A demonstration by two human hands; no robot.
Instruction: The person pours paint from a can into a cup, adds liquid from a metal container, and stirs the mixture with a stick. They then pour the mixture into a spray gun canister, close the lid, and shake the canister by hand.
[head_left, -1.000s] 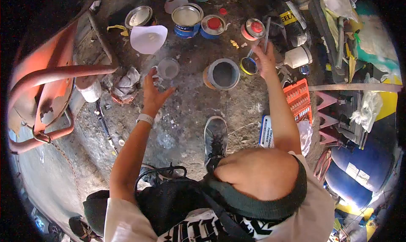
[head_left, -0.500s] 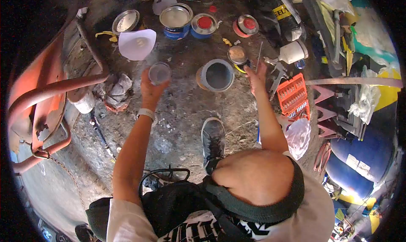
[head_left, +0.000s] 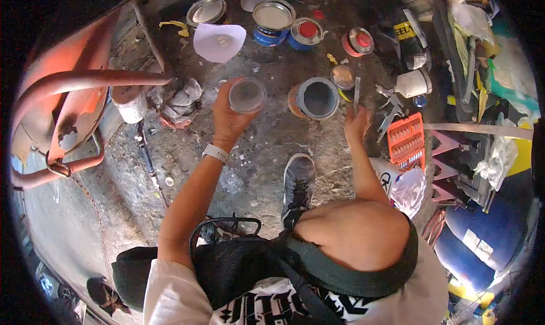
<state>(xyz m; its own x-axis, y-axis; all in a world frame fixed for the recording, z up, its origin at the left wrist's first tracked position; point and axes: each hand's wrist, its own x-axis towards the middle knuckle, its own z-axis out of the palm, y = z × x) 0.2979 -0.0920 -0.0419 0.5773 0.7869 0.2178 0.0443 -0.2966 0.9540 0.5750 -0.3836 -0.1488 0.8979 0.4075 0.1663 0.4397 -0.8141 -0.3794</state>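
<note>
My left hand (head_left: pixel 229 116) is wrapped round a clear plastic cup (head_left: pixel 247 95), held upright above the floor. My right hand (head_left: pixel 357 124) grips a thin flat metal strip (head_left: pixel 357 93) that points away from me. Between the hands stands an open can of dark grey paint (head_left: pixel 318 98), nearer to my right hand. A small round tin with a tan top (head_left: pixel 342 77) sits just left of the strip's far end. Past the cup lies a white paper cone (head_left: pixel 219 43).
Several paint cans, one blue (head_left: pixel 272 23), stand at the far side. A spray gun (head_left: pixel 411 84) and an orange socket case (head_left: pixel 406 141) lie right. A red tubular frame (head_left: pixel 85 78) is at left, by a crumpled rag (head_left: pixel 179 102). My shoe (head_left: pixel 299 183) rests centrally.
The view has shifted, so most things appear further right. The cup is nearer the paint can. The strip has swung upright beside the small tin, and my right hand is lower in view.
</note>
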